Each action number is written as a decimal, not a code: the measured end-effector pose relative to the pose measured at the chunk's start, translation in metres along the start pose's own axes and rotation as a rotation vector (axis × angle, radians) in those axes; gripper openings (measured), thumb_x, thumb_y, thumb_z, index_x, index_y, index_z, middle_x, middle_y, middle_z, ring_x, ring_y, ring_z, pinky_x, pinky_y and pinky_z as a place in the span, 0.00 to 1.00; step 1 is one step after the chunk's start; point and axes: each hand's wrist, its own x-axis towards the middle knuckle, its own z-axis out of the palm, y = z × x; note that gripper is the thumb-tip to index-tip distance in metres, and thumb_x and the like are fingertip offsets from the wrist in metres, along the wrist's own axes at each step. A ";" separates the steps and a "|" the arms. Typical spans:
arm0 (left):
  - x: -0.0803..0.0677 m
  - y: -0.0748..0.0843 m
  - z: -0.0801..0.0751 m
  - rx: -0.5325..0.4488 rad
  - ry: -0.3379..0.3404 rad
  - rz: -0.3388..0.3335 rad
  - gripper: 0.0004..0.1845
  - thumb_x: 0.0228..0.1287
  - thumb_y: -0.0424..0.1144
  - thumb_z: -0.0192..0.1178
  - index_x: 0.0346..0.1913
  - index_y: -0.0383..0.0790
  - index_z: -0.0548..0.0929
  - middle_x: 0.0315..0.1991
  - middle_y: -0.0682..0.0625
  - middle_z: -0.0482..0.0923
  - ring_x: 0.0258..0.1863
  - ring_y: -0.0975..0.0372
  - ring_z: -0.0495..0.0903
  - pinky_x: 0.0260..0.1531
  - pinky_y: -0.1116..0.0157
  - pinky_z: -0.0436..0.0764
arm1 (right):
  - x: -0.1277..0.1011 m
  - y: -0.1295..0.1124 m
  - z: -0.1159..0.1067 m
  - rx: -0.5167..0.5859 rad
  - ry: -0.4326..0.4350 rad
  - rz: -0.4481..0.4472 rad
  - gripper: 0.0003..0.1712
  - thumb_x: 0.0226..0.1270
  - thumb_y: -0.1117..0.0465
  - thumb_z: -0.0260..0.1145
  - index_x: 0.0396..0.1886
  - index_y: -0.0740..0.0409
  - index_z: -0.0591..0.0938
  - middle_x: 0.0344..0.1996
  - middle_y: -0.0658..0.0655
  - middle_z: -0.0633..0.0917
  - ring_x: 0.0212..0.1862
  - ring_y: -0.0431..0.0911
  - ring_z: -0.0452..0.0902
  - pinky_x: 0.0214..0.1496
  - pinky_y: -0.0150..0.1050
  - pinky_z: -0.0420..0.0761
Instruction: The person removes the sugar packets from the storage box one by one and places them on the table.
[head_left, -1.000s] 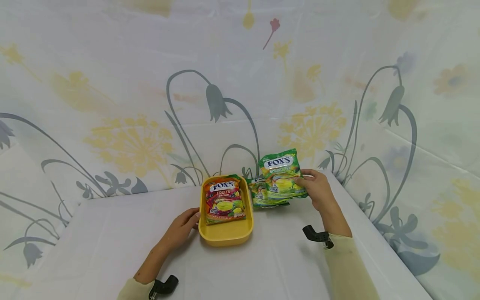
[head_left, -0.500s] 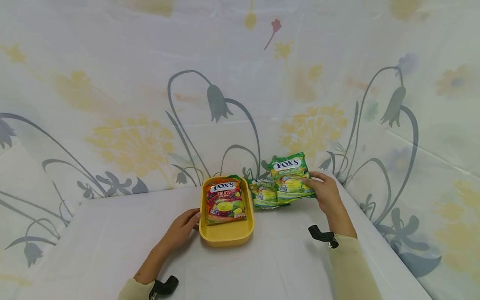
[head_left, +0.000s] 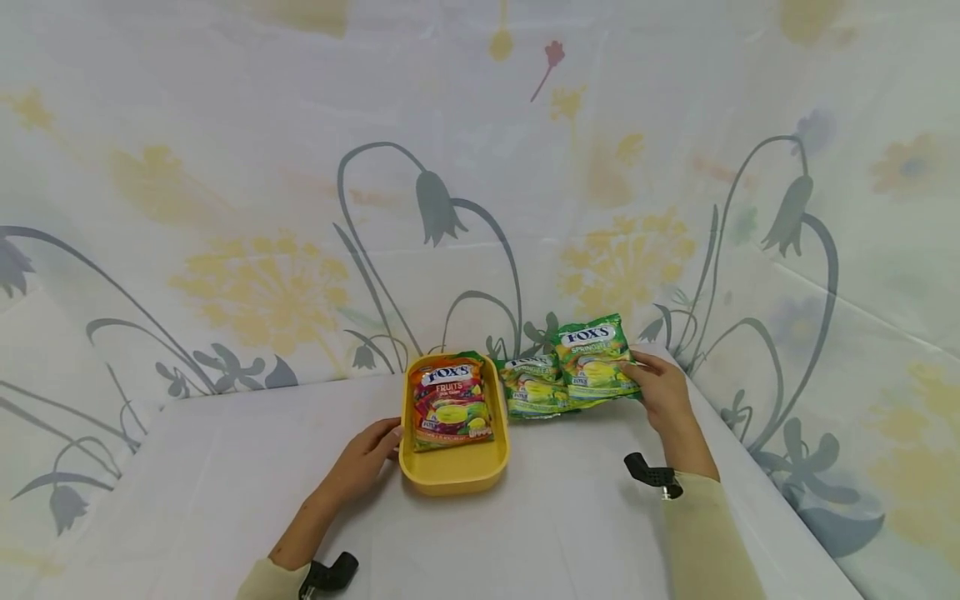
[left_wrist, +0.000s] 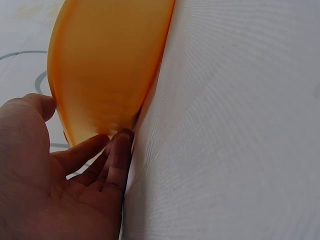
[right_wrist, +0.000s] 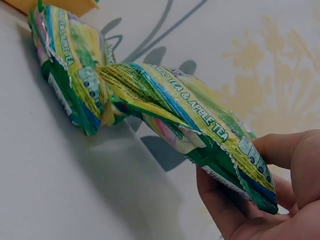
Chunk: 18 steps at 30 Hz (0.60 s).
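My right hand (head_left: 660,387) pinches the right edge of a green Fox's Spring Tea candy bag (head_left: 592,362), thumb in front and fingers behind. The held bag is raised at a tilt, its left side overlapping a second green candy bag (head_left: 531,387), which lies on the table beside the tray. In the right wrist view the held bag (right_wrist: 185,110) meets the other bag (right_wrist: 75,65) at their ends. My left hand (head_left: 363,458) touches the outer left side of a yellow tray (head_left: 453,475); in the left wrist view the thumb is at its rim, fingertips (left_wrist: 122,142) low against the wall.
An orange-red Fox's Fruits candy bag (head_left: 450,404) lies inside the yellow tray, toward its far end. A white cloth covers the table (head_left: 570,517). Flower-printed sheeting (head_left: 480,167) rises behind the table and along its right side.
My right hand has moved right and slightly down with the held candy bag, uncovering more of the second green bag. The left hand and the tray stay in place.
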 end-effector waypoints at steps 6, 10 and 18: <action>0.000 0.000 0.000 -0.004 -0.005 -0.007 0.29 0.86 0.53 0.49 0.74 0.35 0.75 0.66 0.42 0.81 0.49 0.59 0.85 0.61 0.51 0.83 | 0.004 0.010 -0.007 0.010 0.055 0.031 0.33 0.76 0.61 0.69 0.77 0.64 0.73 0.47 0.50 0.80 0.38 0.34 0.81 0.39 0.28 0.84; 0.001 0.001 0.000 -0.004 -0.005 -0.001 0.29 0.86 0.52 0.49 0.74 0.34 0.75 0.65 0.42 0.81 0.50 0.59 0.85 0.61 0.51 0.83 | 0.007 0.017 -0.011 0.020 0.092 0.028 0.31 0.76 0.61 0.70 0.74 0.64 0.76 0.37 0.43 0.84 0.36 0.34 0.82 0.37 0.28 0.83; 0.000 0.003 -0.001 0.003 -0.006 -0.002 0.28 0.87 0.51 0.49 0.74 0.33 0.75 0.64 0.41 0.81 0.49 0.58 0.85 0.60 0.51 0.83 | 0.013 0.033 -0.015 0.034 0.135 0.053 0.28 0.74 0.63 0.71 0.70 0.66 0.78 0.34 0.44 0.83 0.37 0.35 0.80 0.38 0.28 0.81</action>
